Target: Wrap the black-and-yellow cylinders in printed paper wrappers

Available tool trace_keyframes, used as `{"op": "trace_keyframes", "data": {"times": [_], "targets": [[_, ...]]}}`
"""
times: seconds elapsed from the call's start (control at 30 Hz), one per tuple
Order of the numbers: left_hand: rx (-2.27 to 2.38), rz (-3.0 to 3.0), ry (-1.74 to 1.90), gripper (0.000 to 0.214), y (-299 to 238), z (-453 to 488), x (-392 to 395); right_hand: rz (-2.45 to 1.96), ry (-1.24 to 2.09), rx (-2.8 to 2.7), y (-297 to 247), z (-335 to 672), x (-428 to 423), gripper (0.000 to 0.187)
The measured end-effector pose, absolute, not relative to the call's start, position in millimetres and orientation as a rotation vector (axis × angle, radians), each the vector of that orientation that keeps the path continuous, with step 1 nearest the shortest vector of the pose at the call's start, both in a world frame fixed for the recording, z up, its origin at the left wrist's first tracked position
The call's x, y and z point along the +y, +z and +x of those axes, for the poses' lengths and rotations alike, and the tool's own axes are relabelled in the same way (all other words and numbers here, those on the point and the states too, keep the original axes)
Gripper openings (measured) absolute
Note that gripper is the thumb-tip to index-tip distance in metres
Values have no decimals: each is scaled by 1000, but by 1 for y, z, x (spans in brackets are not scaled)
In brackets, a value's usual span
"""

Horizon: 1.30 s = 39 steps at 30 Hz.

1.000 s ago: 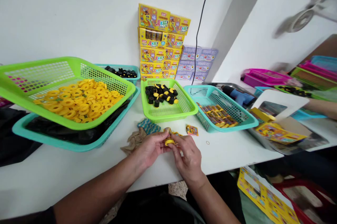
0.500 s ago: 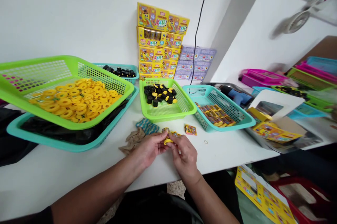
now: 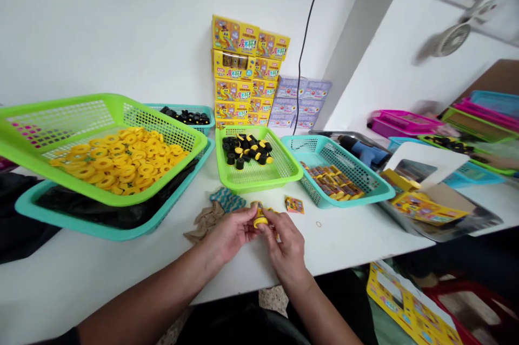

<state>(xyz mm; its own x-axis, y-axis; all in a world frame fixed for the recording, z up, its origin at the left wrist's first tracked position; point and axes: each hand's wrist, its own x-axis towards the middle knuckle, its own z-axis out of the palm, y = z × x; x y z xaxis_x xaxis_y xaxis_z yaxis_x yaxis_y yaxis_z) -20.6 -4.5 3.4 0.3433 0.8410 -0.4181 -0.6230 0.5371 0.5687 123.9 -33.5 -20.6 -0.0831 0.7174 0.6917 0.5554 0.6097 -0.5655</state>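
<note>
Near the front of the white table, my left hand (image 3: 237,230) and my right hand (image 3: 286,239) both grip a small toy cup (image 3: 260,215). The cup is a short cylinder with a yellow rim and a printed wrap, standing roughly upright between my fingertips. My left fingers close on its left side, and my right thumb and forefinger press its right side near the lower rim. Behind my right hand, small printed pieces are partly hidden. A printed label piece (image 3: 294,204) lies just beyond them. Left of the cup are a crumpled beige cloth (image 3: 205,221) and a blue patterned cloth (image 3: 227,199).
A green basket (image 3: 259,183) holds black-and-yellow cylinders. The teal basket (image 3: 357,201) to its right holds wrapped cups. At left, a green basket of yellow rings (image 3: 130,158) rests tilted on a teal basket (image 3: 121,232). Yellow boxes (image 3: 235,90) are stacked by the wall.
The toy cup has turned more upright in my fingers, and its printed side now shows. My hands stay in nearly the same place. The view has tipped up slightly.
</note>
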Motion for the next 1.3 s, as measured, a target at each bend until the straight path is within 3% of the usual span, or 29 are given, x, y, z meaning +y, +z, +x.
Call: {"op": "trace_keyframes", "data": {"times": [0.37,0.77,0.97,1.3], "targets": [[730,372,957,12,2,-19,-8,-994,-108,-1902,-19,127,-33,24],[776,389,908,13,5,-20,-7,-1052,122,-1759,-29,122,-31,30],[730,429,905,12,1,-19,-13,-1010,194,-1694,-27,124,-30,18],[752,456,869,11,1,-21,-10,-1000,264,-1681,-24,125,-33,19]]}}
